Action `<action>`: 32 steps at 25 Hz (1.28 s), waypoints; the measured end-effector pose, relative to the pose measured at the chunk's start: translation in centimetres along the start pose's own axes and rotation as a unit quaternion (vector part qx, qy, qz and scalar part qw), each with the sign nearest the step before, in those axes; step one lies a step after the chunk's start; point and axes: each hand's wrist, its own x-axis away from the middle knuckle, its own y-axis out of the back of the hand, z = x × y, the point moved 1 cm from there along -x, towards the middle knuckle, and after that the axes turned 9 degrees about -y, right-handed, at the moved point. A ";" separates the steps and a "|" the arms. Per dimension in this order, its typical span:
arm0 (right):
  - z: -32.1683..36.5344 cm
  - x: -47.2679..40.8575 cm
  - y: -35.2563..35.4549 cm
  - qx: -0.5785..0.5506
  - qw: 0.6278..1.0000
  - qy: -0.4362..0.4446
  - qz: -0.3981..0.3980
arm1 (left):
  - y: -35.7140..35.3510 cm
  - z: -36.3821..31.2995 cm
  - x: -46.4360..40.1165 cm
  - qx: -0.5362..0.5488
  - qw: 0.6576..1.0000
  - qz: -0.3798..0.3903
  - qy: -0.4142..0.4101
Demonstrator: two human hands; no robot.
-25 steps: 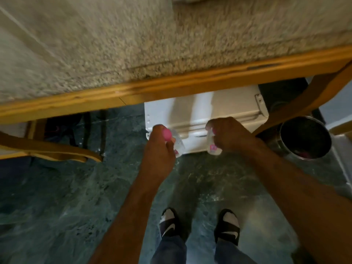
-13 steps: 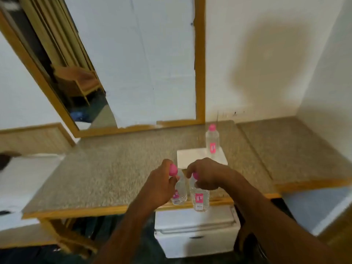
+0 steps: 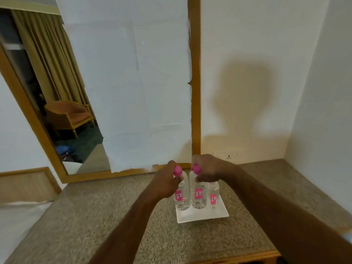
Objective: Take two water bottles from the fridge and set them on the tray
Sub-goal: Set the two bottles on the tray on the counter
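Nearest the viewer, two bare forearms reach forward over a speckled grey-brown granite counter with a wooden front edge (image 3: 95, 216). The left hand (image 3: 165, 184) is curled tight around the neck of a clear plastic water bottle with a pink cap and pink label (image 3: 182, 197), and just to its right the right hand (image 3: 206, 171) is clamped the same way on the neck of a second clear pink-capped water bottle (image 3: 199, 197). Both bottles stand upright, side by side and nearly touching, directly below the hands, their bases at the near-left part of a flat white square tray (image 3: 202, 217); whether they rest on it or hang just above cannot be told. Just beyond the right hand, partly hidden by it, a third clear bottle with a pink label (image 3: 213, 195) stands on the tray. Past the hands a wood-framed wall mirror (image 3: 196, 92) leans up the wall, its glass largely covered by white paper (image 3: 133, 82); to the left its uncovered strip reflects an orange armchair (image 3: 70, 115) and tan curtains (image 3: 51, 54).
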 end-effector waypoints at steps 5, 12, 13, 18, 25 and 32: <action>-0.7 -5.3 -2.6 -0.033 0.998 -0.056 -0.008 | -1.7 4.9 -4.2 0.029 0.999 0.022 -0.023; -3.8 -8.4 -6.6 -0.043 0.994 -0.093 -0.030 | -7.0 8.5 -6.7 0.056 0.997 0.056 -0.011; -4.4 -8.7 -7.1 -0.048 0.994 -0.096 -0.027 | -7.8 8.7 -7.0 0.058 0.996 0.064 -0.005; -6.8 -10.2 -8.7 -0.088 0.989 -0.117 -0.019 | -10.2 9.8 -8.3 0.042 0.996 0.081 -0.005; -7.8 -11.5 -10.2 -0.070 0.994 -0.084 0.009 | -12.0 11.6 -8.7 0.029 0.994 0.105 0.014; -8.5 -12.2 -11.9 -0.028 0.995 -0.091 0.029 | -12.6 11.6 -8.5 0.042 0.994 0.093 0.032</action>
